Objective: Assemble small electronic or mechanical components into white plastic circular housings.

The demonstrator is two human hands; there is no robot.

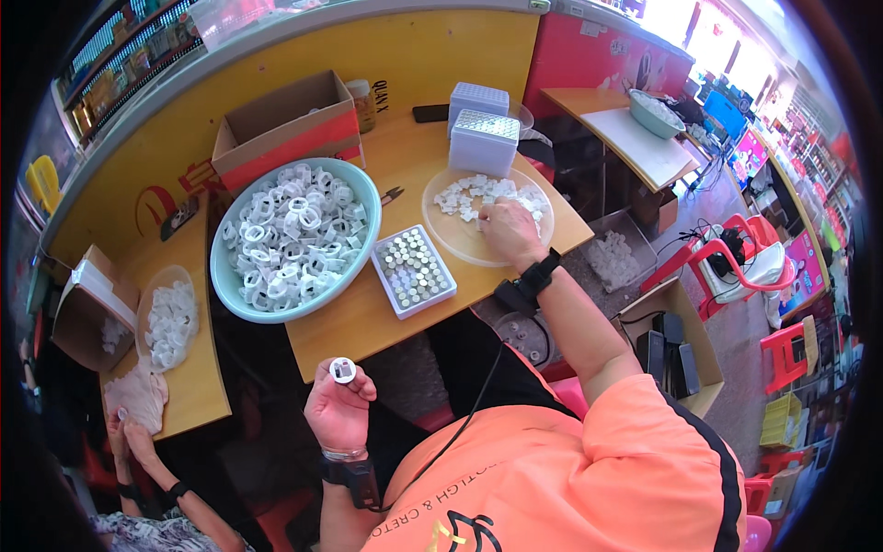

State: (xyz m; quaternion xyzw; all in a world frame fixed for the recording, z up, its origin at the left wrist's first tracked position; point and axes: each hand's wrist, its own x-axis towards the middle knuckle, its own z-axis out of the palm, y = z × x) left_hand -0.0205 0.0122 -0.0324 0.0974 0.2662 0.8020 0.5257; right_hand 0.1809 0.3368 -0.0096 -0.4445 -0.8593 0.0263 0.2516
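Running sideways, dark Latin letters (pixel 381 97) on the yellow partition (pixel 451 51), upper middle of the frame; red characters (pixel 198 177), upper left; dark lettering (pixel 405 517) across the orange shirt (pixel 570 460), bottom middle.

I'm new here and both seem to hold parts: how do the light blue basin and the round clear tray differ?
The light blue basin is deep, the round clear tray shallow. The basin is heaped with white ring-shaped parts; the tray bears smaller white pieces, with the right hand at them. Both are round and rest on the wooden table.
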